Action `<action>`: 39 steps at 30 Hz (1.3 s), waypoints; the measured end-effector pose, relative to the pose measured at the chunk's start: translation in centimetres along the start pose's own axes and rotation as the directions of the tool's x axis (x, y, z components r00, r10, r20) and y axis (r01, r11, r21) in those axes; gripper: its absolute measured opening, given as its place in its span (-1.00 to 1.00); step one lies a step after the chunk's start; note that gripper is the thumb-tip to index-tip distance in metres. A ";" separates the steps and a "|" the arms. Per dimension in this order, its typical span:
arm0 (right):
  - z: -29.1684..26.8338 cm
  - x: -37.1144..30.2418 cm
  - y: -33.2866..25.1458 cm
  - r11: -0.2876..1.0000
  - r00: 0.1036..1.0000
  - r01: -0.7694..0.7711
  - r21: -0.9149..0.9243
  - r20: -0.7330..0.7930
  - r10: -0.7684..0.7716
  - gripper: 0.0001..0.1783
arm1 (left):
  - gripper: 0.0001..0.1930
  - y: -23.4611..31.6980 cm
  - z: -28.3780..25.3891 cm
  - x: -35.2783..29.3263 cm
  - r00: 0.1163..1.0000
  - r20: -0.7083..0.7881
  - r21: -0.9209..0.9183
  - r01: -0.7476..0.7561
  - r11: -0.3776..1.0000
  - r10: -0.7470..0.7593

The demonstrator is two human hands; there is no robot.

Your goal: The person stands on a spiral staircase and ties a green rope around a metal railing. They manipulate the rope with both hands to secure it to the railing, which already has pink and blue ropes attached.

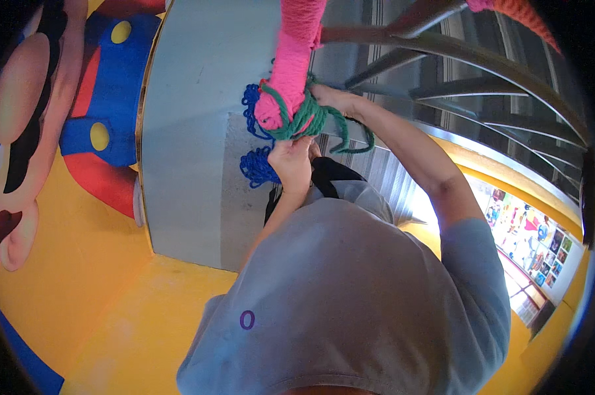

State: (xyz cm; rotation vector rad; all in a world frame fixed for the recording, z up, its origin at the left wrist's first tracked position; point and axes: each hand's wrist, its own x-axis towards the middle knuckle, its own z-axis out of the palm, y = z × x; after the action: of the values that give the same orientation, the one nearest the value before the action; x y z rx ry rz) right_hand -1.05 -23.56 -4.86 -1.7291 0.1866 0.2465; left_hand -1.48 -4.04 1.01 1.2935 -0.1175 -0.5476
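yarn (305, 124), green, lies between left grip (292, 162) and right grip (335, 99); clamped, i cannot tell.

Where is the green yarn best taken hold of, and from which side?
Probably by the loose strand, pinched from the right: there the green yarn hangs free in a limp curve, and the right hand is near. The turns around the pink-wrapped bar look bunched together, so seem harder to separate.
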 end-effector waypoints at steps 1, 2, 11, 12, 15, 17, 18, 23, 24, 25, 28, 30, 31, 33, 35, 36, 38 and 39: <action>0.6 -0.1 -0.8 1.000 0.999 -0.012 0.029 0.031 0.011 -0.60 | -0.89 0.6 0.4 -0.4 0.999 -0.025 0.000 0.039 0.999 -0.039; 0.7 0.0 -1.2 0.998 0.998 -0.025 0.057 0.063 0.021 -0.59 | -0.89 0.8 0.5 -0.8 0.979 -0.082 0.031 0.191 0.981 -0.188; -3.6 0.6 -7.8 0.811 0.744 0.053 -0.582 0.565 0.357 -0.45 | -0.86 1.4 -0.2 -0.2 0.993 0.009 0.417 -0.107 0.903 0.114; -3.8 0.7 -7.6 0.822 0.713 0.047 -0.568 0.596 0.371 -0.43 | -0.85 1.4 -0.4 -0.3 0.984 0.064 0.501 -0.178 0.847 0.169; -4.0 2.5 -3.3 0.864 0.631 0.092 -0.494 0.700 0.334 -0.39 | -0.88 0.4 -0.8 -0.4 0.993 0.110 0.547 -0.097 0.831 0.044; -3.6 2.8 -3.1 0.890 0.623 0.099 -0.445 0.725 0.293 -0.37 | -0.86 1.4 0.1 -0.3 0.996 0.081 0.464 0.000 0.886 -0.043; -3.6 2.5 -3.0 0.900 0.652 0.079 -0.428 0.705 0.278 -0.36 | -0.84 1.7 0.4 -0.3 0.994 0.072 0.420 0.049 0.906 -0.087; -3.1 2.7 -1.8 0.961 0.553 -0.182 -0.208 0.786 0.275 -0.31 | -0.83 -0.7 -0.6 -0.1 0.985 0.103 0.357 0.093 0.929 -0.139; -2.9 2.5 -0.4 0.974 0.589 -0.124 -0.191 0.776 0.227 -0.30 | -0.83 -1.3 -0.9 -0.1 0.984 0.117 0.341 0.088 0.936 -0.135; -2.6 2.3 -0.2 0.982 0.616 -0.067 -0.175 0.767 0.179 -0.29 | -0.79 -1.0 -0.8 0.0 0.984 0.125 0.338 0.078 0.938 -0.127; -2.5 2.0 -0.4 0.960 0.603 -0.244 -0.138 0.754 0.262 -0.29 | -0.72 -0.5 -0.9 0.1 0.984 0.145 0.351 0.048 0.935 -0.105; -2.7 1.6 -1.6 0.963 0.689 -0.146 -0.225 0.676 0.262 -0.29 | -0.72 -1.0 -1.2 0.3 0.984 0.149 0.386 0.031 0.922 -0.095; -2.9 1.4 -2.3 0.957 0.729 -0.096 -0.274 0.635 0.255 -0.30 | -0.72 -1.2 -1.1 0.3 0.988 0.146 0.379 0.000 0.925 -0.060; -3.7 0.2 -3.5 0.929 0.707 -0.355 -0.099 0.623 0.336 -0.31 | -0.74 -1.6 -0.7 0.2 0.991 0.137 0.366 -0.061 0.929 0.011; -5.0 -1.0 -3.9 0.841 0.710 -0.516 0.164 0.631 0.312 -0.33 | -0.76 -1.5 -0.2 0.3 0.995 0.100 0.327 -0.058 0.943 0.026; -5.6 -1.5 -4.0 0.771 0.735 -0.544 0.331 0.631 0.248 -0.34 | -0.76 -1.4 -0.1 0.2 0.996 0.081 0.308 -0.056 0.950 0.033; -6.2 -2.3 -4.6 0.632 0.779 -0.574 0.521 0.586 0.224 -0.41 | -0.77 -0.5 -0.1 0.4 0.986 0.085 0.425 -0.169 0.889 0.147; -6.3 -2.7 -5.2 0.590 0.791 -0.585 0.557 0.553 0.262 -0.46 | -0.78 -0.1 0.0 0.4 0.975 0.089 0.480 -0.221 0.849 0.203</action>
State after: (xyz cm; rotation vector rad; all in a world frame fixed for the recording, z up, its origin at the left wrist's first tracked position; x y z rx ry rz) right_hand -1.90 -28.89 1.79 -0.7839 0.3434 0.8024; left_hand -1.16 -4.20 0.85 1.7388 -0.4480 -0.3574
